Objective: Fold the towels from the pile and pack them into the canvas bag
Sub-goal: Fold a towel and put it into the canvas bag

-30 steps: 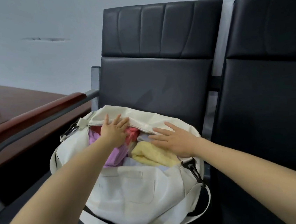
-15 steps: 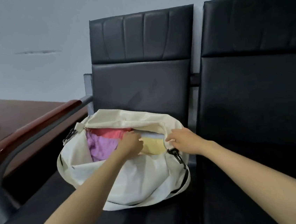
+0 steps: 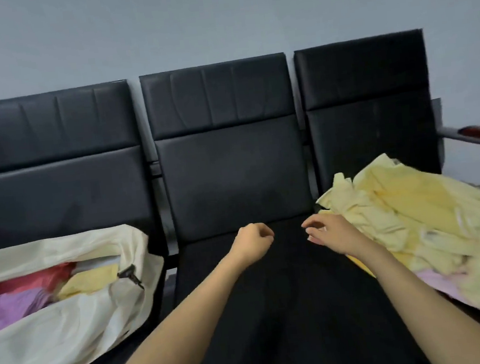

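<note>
The cream canvas bag (image 3: pixel 55 328) lies open on the left seat, with red, purple and yellow folded towels (image 3: pixel 86 282) showing in its mouth. A pile of pale yellow towels (image 3: pixel 421 231) with some pink underneath sits on the right seat. My left hand (image 3: pixel 252 241) hovers over the middle seat, fingers curled into a loose fist and holding nothing. Just left of the pile's near edge, my right hand (image 3: pixel 330 233) has its fingers loosely bent and holds nothing.
Three black padded seats stand in a row against a grey wall; the middle seat (image 3: pixel 274 296) lies under my forearms. A metal armrest with a wooden top (image 3: pixel 476 134) sticks out at the far right. The bag's black clip (image 3: pixel 130 275) hangs at its opening.
Both hands left the bag's opening and moved right over the middle seat. My view swung right, so the bag sits at the left and the towel pile came into sight.
</note>
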Demonstrator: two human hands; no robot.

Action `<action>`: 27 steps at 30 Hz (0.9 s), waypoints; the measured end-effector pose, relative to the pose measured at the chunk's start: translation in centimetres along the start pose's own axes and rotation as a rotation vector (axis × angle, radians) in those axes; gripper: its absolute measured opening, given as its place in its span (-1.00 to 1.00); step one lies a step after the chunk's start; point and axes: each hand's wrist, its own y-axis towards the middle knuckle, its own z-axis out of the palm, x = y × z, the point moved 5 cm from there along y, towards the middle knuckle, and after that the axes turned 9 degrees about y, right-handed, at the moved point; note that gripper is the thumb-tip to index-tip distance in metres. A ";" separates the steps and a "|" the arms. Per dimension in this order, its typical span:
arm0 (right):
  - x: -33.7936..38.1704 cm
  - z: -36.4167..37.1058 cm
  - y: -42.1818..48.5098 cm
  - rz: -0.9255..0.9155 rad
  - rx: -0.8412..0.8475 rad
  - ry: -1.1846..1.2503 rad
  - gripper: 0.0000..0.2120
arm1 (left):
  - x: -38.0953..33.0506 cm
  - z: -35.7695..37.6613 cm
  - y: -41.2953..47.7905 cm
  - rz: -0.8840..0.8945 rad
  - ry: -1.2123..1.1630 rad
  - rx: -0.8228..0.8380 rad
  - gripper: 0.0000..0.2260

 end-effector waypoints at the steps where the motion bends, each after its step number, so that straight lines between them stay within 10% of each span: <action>1: -2.0 -1.9 -1.1 0.046 -0.058 0.019 -0.82 | -2.3 1.4 0.5 0.032 -0.025 0.023 -0.80; 6: -11.3 -8.7 -4.8 0.282 -0.371 -0.092 -0.69 | -11.2 9.9 3.1 0.146 -0.101 0.166 -0.76; 14: -19.5 -9.3 -4.3 0.428 -0.063 -0.304 -0.56 | -17.1 21.5 9.1 0.270 0.004 0.267 -0.40; 17: -19.8 -8.9 -3.9 0.438 -0.067 -0.328 -0.58 | -17.2 23.1 11.2 0.269 0.006 0.188 -0.65; 24: -15.5 -8.3 -3.3 0.337 -0.246 -0.411 -0.59 | -14.7 19.6 8.1 0.084 -0.770 0.314 -0.83; 27: -10.9 -5.2 -2.9 0.133 -0.182 0.111 -0.65 | -12.0 14.3 5.4 0.028 -0.986 0.263 -0.93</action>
